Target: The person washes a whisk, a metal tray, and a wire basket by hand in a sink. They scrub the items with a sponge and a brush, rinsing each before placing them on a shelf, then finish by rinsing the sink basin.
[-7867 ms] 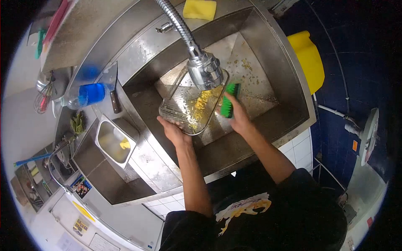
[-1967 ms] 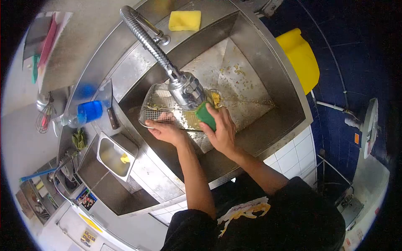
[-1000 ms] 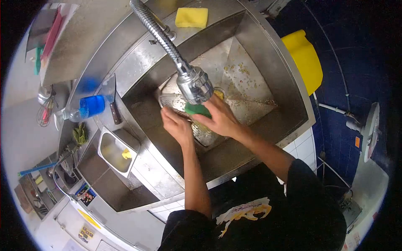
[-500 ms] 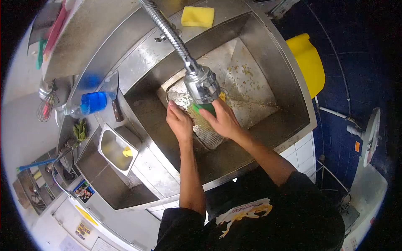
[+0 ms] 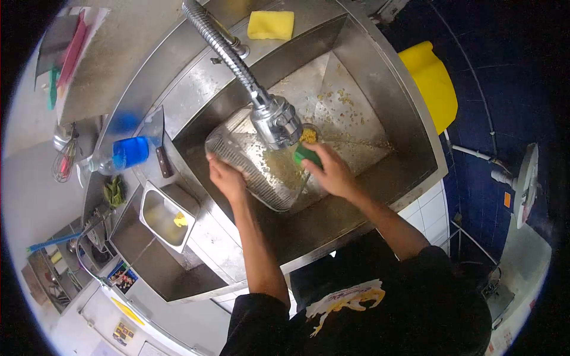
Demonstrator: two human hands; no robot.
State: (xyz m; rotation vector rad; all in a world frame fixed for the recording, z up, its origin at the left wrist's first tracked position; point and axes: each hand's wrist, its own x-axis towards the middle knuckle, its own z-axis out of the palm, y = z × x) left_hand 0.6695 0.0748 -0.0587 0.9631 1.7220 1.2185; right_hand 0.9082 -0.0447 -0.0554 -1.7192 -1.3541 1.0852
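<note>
My left hand (image 5: 228, 180) is closed on the near-left rim of a shallow rectangular metal basket (image 5: 236, 147) with ridged, mesh-like sides. The basket is tilted in the large steel sink (image 5: 409, 127). In my right hand (image 5: 333, 172) is a green scrubbing sponge (image 5: 307, 155), held over the basket's right side. Right beyond the sponge, yellow food bits (image 5: 309, 135) lie around the drain. A chrome spray tap (image 5: 276, 121) hangs above the basket and hides part of it.
A yellow sponge (image 5: 271, 25) rests on the sink's back ledge. To the left are a knife (image 5: 163, 161), a blue-liquid bottle (image 5: 130, 151) and a steel pan (image 5: 155, 216) holding cloudy water in a smaller sink. A yellow bin (image 5: 430, 83) stands at right.
The basket has shifted left and tipped, showing more of its ridged side. My left hand moved left with it. My right hand and the green sponge moved slightly right, away from the left hand.
</note>
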